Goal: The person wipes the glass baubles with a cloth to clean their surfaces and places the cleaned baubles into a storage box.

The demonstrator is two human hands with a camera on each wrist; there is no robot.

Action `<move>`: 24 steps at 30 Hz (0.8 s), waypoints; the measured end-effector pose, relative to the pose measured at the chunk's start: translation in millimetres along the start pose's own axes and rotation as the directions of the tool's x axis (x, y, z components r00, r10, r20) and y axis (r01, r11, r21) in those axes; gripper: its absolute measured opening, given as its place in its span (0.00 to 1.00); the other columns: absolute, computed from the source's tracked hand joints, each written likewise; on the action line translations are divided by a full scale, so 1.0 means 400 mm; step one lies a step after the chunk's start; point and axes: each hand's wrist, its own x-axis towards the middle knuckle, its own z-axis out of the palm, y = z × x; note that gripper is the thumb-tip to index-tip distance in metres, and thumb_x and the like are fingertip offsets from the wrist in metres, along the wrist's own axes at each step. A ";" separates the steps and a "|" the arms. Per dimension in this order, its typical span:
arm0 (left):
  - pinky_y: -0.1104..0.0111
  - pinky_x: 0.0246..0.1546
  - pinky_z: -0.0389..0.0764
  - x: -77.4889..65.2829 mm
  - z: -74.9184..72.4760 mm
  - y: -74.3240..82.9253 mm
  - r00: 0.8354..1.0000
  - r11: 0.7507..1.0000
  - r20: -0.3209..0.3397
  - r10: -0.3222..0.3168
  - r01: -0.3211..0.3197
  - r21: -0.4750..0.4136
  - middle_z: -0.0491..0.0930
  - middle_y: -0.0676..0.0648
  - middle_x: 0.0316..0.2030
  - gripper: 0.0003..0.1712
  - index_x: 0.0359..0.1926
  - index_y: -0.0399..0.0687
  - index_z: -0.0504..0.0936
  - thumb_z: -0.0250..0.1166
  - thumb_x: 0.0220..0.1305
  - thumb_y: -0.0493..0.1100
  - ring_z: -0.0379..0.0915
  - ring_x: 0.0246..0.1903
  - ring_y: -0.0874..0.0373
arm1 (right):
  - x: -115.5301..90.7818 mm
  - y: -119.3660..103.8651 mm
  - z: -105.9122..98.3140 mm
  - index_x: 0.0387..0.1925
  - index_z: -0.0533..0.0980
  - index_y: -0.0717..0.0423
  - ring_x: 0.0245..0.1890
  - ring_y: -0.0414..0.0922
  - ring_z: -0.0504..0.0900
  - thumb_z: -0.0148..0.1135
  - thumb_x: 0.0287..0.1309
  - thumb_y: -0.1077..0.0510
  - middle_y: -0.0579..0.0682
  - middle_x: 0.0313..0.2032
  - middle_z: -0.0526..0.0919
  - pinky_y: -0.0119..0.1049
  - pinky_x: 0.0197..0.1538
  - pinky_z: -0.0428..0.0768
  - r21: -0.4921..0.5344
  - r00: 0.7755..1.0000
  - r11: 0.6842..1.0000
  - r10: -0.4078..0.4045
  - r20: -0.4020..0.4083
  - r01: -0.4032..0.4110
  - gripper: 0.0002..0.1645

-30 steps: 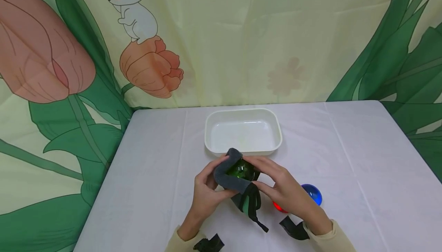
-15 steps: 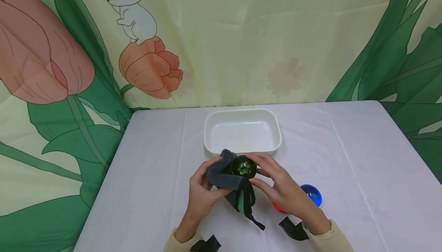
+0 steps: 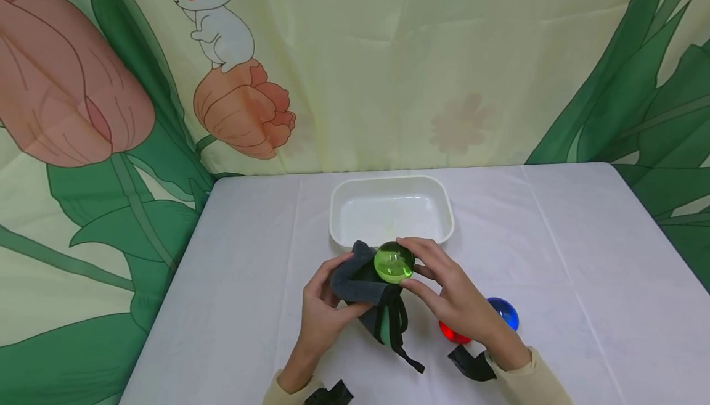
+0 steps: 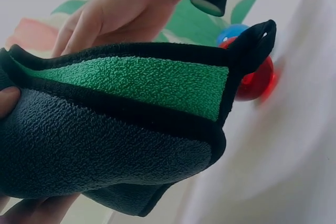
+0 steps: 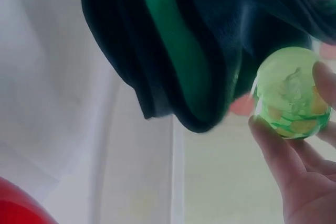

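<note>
A folded dark grey and green terry cloth [image 3: 346, 278] with black edging and a hanging loop is gripped by my left hand [image 3: 324, 322]. Between the thumb and fingers of my right hand [image 3: 457, 300] sits a clear green ball [image 3: 394, 263], held at the fold's mouth. The right wrist view has the green ball [image 5: 291, 90] just beside the dark cloth [image 5: 210, 40], lit through. In the left wrist view the cloth [image 4: 110, 140] fills much of the picture and hides the green ball; part of my right hand [image 4: 123, 14] shows behind it.
A white rectangular tray [image 3: 391, 214] stands just beyond my hands. A red ball [image 3: 455, 333] and a blue ball [image 3: 503, 314] lie on the white-covered table [image 3: 582, 245] by my right forearm, partly hidden. A patterned curtain [image 3: 355, 72] hangs behind.
The green ball has come up out of the cloth's fold, rising slightly in my right fingers. My left hand and the cloth have shifted a little left.
</note>
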 end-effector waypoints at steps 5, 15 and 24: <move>0.68 0.54 0.80 -0.006 -0.010 -0.008 0.999 0.999 -0.017 -0.032 0.032 0.005 0.77 0.44 0.57 0.41 0.63 0.35 0.72 0.74 0.44 0.21 0.77 0.55 0.55 | 0.020 0.001 -0.013 0.70 0.65 0.53 0.62 0.42 0.73 0.67 0.58 0.67 0.50 0.64 0.69 0.41 0.58 0.78 -0.001 0.999 0.999 -0.033 0.009 0.033 0.39; 0.68 0.52 0.81 -0.024 -0.030 -0.017 0.994 0.998 -0.099 -0.048 0.050 0.022 0.78 0.44 0.56 0.41 0.62 0.34 0.72 0.74 0.44 0.21 0.78 0.53 0.55 | 0.074 -0.002 -0.038 0.69 0.66 0.60 0.59 0.47 0.76 0.68 0.58 0.66 0.51 0.61 0.72 0.45 0.54 0.81 -0.078 0.997 0.995 -0.059 0.040 0.062 0.37; 0.69 0.52 0.81 -0.033 -0.041 -0.015 0.988 0.996 -0.132 -0.082 0.086 0.024 0.79 0.46 0.55 0.41 0.62 0.35 0.72 0.74 0.44 0.21 0.79 0.52 0.56 | 0.129 0.014 -0.061 0.69 0.66 0.58 0.59 0.48 0.76 0.68 0.59 0.65 0.52 0.61 0.72 0.48 0.55 0.81 -0.129 0.997 0.991 -0.027 0.073 0.037 0.38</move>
